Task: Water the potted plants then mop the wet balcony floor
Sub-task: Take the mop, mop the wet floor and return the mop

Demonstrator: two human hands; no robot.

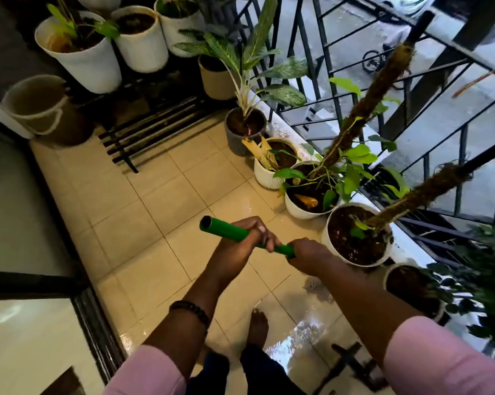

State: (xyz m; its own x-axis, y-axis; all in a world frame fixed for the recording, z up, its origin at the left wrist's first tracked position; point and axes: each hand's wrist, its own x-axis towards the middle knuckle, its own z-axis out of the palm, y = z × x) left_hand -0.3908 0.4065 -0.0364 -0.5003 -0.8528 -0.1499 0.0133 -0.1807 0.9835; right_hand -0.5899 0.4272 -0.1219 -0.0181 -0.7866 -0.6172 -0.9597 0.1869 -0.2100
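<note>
Both hands wrapped round green mop handle (229,232): left hand (249,238) curled on it nearer open top end, right hand (309,255) gripping just below, fist tight. Handle tilted, lower part hidden behind hands. Grey mop head (316,286) on wet tile floor (160,212), below right hand. Shiny puddle (297,334) near bare foot (257,326). Potted plants (357,235) lined along railing (383,89), just right of handle. Bucket (35,106) far left of handle, near more white pots (83,58).
</note>
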